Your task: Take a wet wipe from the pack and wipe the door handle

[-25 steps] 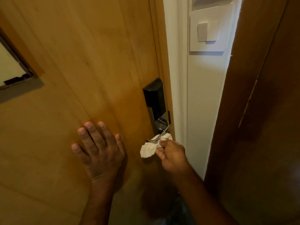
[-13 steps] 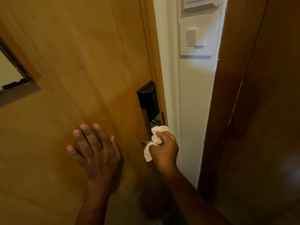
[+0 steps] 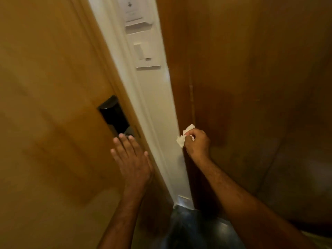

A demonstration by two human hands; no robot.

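Note:
A black lock plate (image 3: 115,117) sits on the light wooden door (image 3: 53,105) near its right edge. The metal lever handle below the plate is mostly hidden behind my left hand (image 3: 132,159), whose fingers are spread flat over it. My right hand (image 3: 196,142) is off to the right, away from the handle, in front of the dark wooden panel (image 3: 251,87). It is closed on a crumpled white wet wipe (image 3: 185,136), which sticks out at its left. The wipe pack is out of view.
A narrow white wall strip (image 3: 158,105) runs between the door and the dark panel, with a light switch (image 3: 143,51) and a card holder (image 3: 133,13) higher up. Dark floor (image 3: 197,229) shows at the bottom. The frame is motion-blurred.
My right hand has left the handle with the wipe and moved right, in front of the dark panel. My left hand has slid right over the handle. The view has swung and tilted.

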